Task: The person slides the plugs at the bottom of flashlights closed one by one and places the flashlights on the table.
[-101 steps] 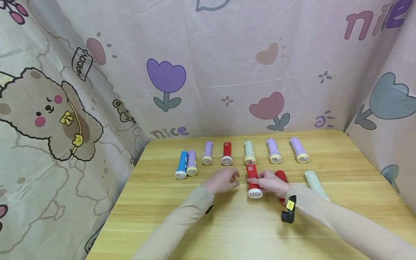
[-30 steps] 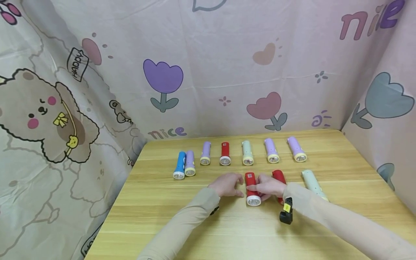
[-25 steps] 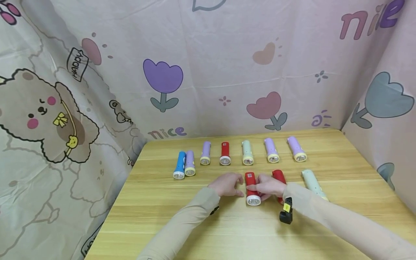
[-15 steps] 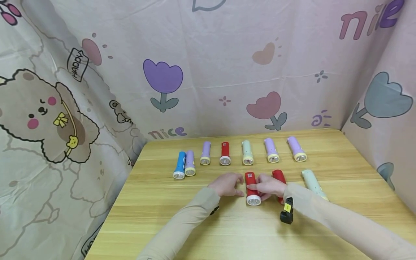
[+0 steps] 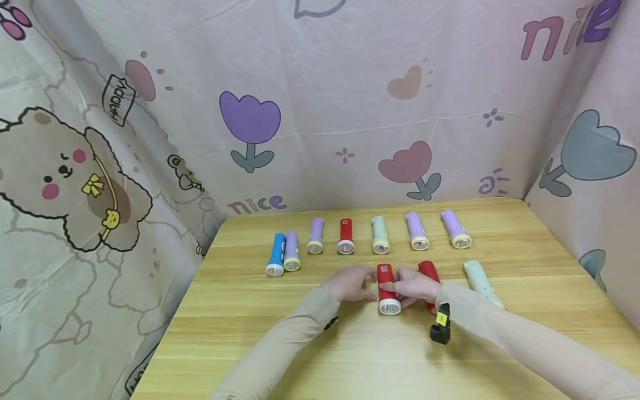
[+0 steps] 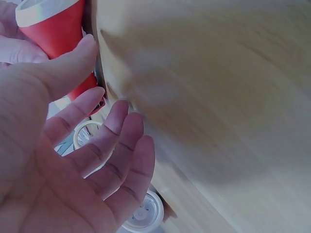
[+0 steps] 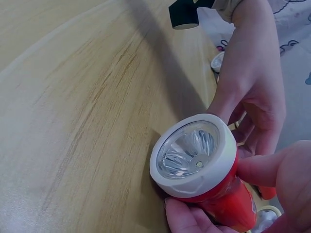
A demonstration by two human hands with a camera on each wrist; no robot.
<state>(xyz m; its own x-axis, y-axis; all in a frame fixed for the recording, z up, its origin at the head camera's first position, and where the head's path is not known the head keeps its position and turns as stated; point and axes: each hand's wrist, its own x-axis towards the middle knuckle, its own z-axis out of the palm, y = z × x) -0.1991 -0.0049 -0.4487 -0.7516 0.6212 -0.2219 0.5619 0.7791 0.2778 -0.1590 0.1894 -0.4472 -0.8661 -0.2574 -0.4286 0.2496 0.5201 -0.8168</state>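
Observation:
A red flashlight [image 5: 389,300] with a white head lies on the wooden table, its lens toward me. My right hand [image 5: 416,284] grips its barrel from the right, the thumb on one side and fingertips on the other; the right wrist view shows the lens and white rim [image 7: 226,145] up close. To its left is my left hand [image 5: 348,283], fingers spread and loosely bent, palm [image 6: 53,189] holding nothing. Its fingertips come very near the barrel; I cannot tell whether they touch. A second red flashlight [image 5: 428,270] lies partly hidden behind my right wrist.
Along the back stand in a loose row a blue flashlight [image 5: 276,253], several purple flashlights [image 5: 415,225], a red one [image 5: 346,229] and a pale green one [image 5: 379,228]. Another pale green flashlight [image 5: 480,278] lies by my right sleeve. A printed cloth [image 5: 320,111] hangs behind the table [image 5: 350,355].
Since the oldest frame, the gripped red flashlight has come toward me, away from the pale green one behind it. My left hand has moved slightly right, closer to it. Lately almost nothing moves.

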